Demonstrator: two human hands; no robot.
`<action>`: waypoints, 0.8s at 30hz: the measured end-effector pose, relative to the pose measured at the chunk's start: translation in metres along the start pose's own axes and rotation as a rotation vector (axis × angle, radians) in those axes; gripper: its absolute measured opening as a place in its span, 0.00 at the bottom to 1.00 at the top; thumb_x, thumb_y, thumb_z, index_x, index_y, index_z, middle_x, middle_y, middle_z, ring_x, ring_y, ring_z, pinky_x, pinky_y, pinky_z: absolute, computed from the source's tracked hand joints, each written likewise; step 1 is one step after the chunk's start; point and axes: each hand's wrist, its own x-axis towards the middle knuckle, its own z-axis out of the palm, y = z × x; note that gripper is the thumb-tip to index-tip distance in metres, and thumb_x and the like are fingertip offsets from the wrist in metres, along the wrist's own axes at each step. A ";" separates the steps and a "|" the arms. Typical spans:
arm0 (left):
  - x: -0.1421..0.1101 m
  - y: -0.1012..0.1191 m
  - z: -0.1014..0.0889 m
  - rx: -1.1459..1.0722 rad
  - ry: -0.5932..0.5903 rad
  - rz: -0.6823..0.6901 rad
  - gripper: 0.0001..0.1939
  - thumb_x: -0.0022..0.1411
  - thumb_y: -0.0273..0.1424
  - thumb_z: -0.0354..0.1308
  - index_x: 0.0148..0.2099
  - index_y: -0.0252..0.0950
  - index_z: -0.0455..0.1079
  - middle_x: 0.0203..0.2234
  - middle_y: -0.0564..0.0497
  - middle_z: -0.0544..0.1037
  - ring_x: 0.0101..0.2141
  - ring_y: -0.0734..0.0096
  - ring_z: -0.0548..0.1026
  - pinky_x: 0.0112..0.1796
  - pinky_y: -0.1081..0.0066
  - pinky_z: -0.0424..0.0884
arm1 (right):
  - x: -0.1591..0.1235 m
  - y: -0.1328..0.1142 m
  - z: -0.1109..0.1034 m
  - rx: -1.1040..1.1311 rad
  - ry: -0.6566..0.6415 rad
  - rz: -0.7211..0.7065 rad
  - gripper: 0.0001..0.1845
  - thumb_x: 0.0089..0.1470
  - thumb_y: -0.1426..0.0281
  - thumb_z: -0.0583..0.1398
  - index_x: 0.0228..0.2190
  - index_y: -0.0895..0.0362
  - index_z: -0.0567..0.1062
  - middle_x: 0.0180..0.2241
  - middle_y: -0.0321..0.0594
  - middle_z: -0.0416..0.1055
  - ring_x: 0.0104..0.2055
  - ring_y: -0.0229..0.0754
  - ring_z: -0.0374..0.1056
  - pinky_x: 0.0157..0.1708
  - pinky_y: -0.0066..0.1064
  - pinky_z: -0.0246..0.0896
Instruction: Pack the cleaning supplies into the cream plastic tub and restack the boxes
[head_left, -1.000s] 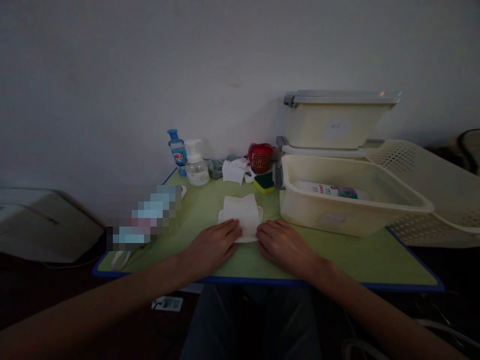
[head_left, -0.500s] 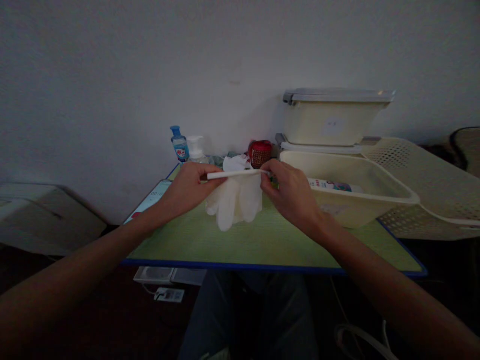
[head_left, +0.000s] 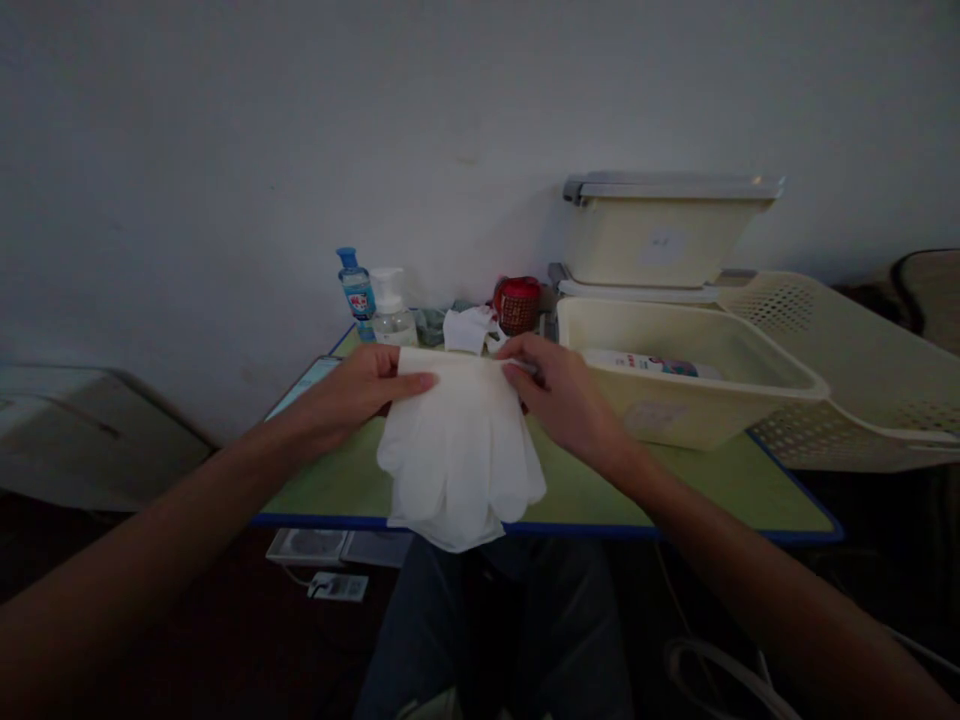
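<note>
Holds thin white gloves (head_left: 461, 440), fanned out, round tips (head_left: 510, 500) hanging down in front of the flat green table (head_left: 592, 485). Pinches the straight cuff (head_left: 457, 358) at both corners, left hand (head_left: 364, 388) and right hand (head_left: 564, 395), between thumbs and fingers.

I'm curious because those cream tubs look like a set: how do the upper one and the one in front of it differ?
The upper tub wears a lid, while the front tub is open at the top. The front tub shows a bottle lying inside; what the upper tub holds cannot be seen. The upper tub sits higher and farther back, the front tub lower and nearer. Both are cream-coloured.
</note>
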 end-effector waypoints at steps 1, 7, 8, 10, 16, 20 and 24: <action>0.010 -0.012 0.001 0.012 -0.010 -0.051 0.14 0.43 0.34 0.63 0.33 0.31 0.73 0.28 0.48 0.78 0.26 0.70 0.74 0.29 0.72 0.69 | 0.001 0.011 0.012 -0.061 -0.066 0.051 0.09 0.52 0.78 0.52 0.33 0.60 0.70 0.28 0.39 0.71 0.29 0.36 0.66 0.30 0.26 0.56; 0.071 -0.073 0.003 0.144 0.058 -0.150 0.09 0.43 0.29 0.60 0.30 0.30 0.72 0.24 0.48 0.77 0.25 0.67 0.73 0.26 0.71 0.66 | 0.011 0.066 0.063 -0.253 -0.242 0.182 0.12 0.53 0.81 0.49 0.35 0.63 0.71 0.34 0.48 0.73 0.37 0.40 0.68 0.36 0.28 0.58; 0.079 -0.076 0.003 0.161 0.067 -0.116 0.08 0.43 0.29 0.59 0.29 0.30 0.72 0.24 0.48 0.77 0.25 0.67 0.73 0.27 0.71 0.66 | 0.015 0.070 0.066 -0.257 -0.234 0.179 0.12 0.53 0.81 0.49 0.36 0.63 0.70 0.34 0.48 0.73 0.37 0.41 0.68 0.36 0.28 0.58; 0.091 -0.076 0.001 0.199 0.084 -0.061 0.08 0.43 0.28 0.59 0.29 0.29 0.72 0.23 0.49 0.77 0.25 0.67 0.72 0.27 0.71 0.65 | 0.022 0.077 0.067 -0.266 -0.223 0.173 0.13 0.54 0.80 0.48 0.37 0.62 0.70 0.35 0.47 0.72 0.38 0.41 0.67 0.37 0.29 0.58; 0.105 -0.076 0.003 0.237 0.258 0.012 0.11 0.46 0.27 0.57 0.35 0.30 0.69 0.27 0.49 0.76 0.26 0.67 0.73 0.28 0.71 0.66 | 0.036 0.093 0.076 -0.266 -0.168 0.187 0.12 0.55 0.78 0.48 0.36 0.61 0.70 0.38 0.46 0.70 0.41 0.41 0.65 0.41 0.30 0.57; 0.108 -0.084 0.004 0.314 0.389 0.117 0.21 0.49 0.27 0.57 0.47 0.29 0.63 0.30 0.49 0.74 0.26 0.71 0.72 0.28 0.72 0.67 | 0.038 0.099 0.080 -0.257 -0.137 0.198 0.11 0.55 0.77 0.49 0.35 0.61 0.70 0.39 0.46 0.67 0.43 0.41 0.63 0.42 0.31 0.57; 0.111 -0.091 0.002 0.327 0.389 0.127 0.25 0.50 0.27 0.58 0.51 0.32 0.57 0.32 0.50 0.72 0.26 0.74 0.72 0.28 0.72 0.67 | 0.037 0.101 0.079 -0.222 -0.122 0.182 0.13 0.54 0.78 0.49 0.38 0.61 0.69 0.42 0.46 0.64 0.46 0.40 0.61 0.47 0.33 0.55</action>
